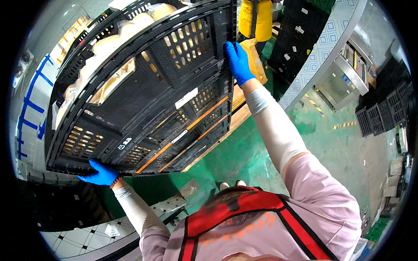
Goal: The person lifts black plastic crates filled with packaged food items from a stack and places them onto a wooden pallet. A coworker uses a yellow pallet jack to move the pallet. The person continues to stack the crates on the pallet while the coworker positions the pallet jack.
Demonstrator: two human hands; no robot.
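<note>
A black plastic crate with slotted walls sits at the top of a stack of similar crates. Pale rounded items, some in clear plastic wrap, fill it and show above the rim. My left hand, in a blue glove, grips the crate's left end, thumb on the front wall. At the opposite end, my right hand, also blue-gloved, holds the side edge, its fingertips partly hidden. Orange strips and a white label mark the crates' fronts.
Wooden boards lie under the stack on the green floor. Beyond my right hand are a worn yellow plastic piece and a person in a yellow apron. More black crates and a steel machine stand right.
</note>
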